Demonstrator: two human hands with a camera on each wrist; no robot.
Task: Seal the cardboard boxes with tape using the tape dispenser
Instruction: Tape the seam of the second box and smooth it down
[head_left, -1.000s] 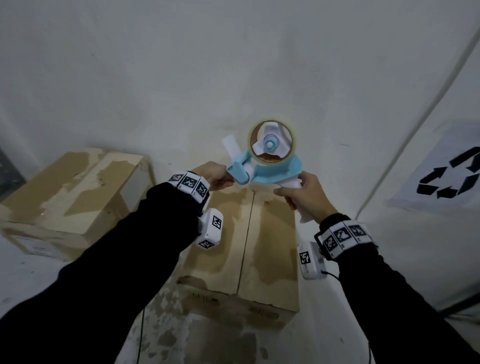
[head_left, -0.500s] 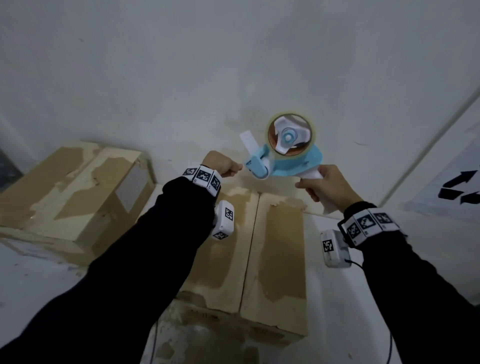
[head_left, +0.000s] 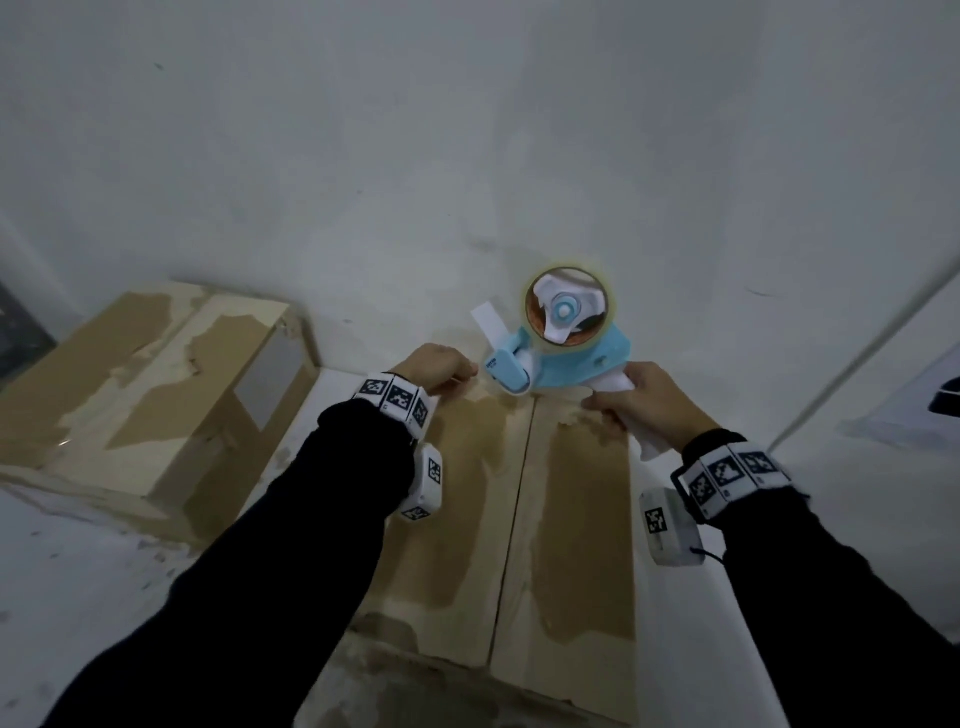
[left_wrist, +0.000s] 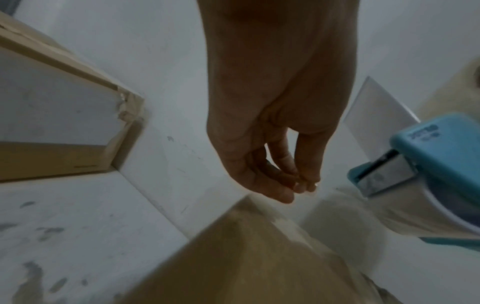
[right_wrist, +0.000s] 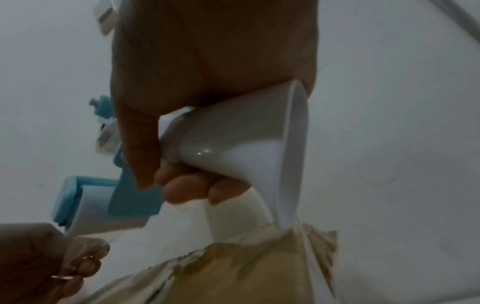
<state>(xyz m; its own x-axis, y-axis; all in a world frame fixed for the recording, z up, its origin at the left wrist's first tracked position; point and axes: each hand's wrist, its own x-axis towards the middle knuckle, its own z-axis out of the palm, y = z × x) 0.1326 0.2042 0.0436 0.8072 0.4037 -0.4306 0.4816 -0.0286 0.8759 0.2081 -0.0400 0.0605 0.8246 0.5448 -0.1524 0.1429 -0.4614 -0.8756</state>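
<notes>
A blue tape dispenser (head_left: 563, 345) with a roll of clear tape hangs over the far edge of the cardboard box (head_left: 576, 519) in front of me. My right hand (head_left: 636, 400) grips its white handle (right_wrist: 233, 139), fingers wrapped round it. My left hand (head_left: 441, 366) is just left of the dispenser's mouth, fingertips (left_wrist: 301, 185) pinched together on the end of the clear tape (right_wrist: 85, 244), which stretches from the roller to them. The box's two top flaps are closed and meet at a bare middle seam (head_left: 511, 535).
A second cardboard box (head_left: 156, 384) stands to the left against the white wall. The floor is white and scuffed. A pale pipe or cord (head_left: 852, 353) runs diagonally at the right, beside a sheet with black arrows (head_left: 943, 402).
Both hands and the dispenser have come down toward the box's far edge. My left hand has drawn away from the dispenser's mouth to the left, with tape between them.
</notes>
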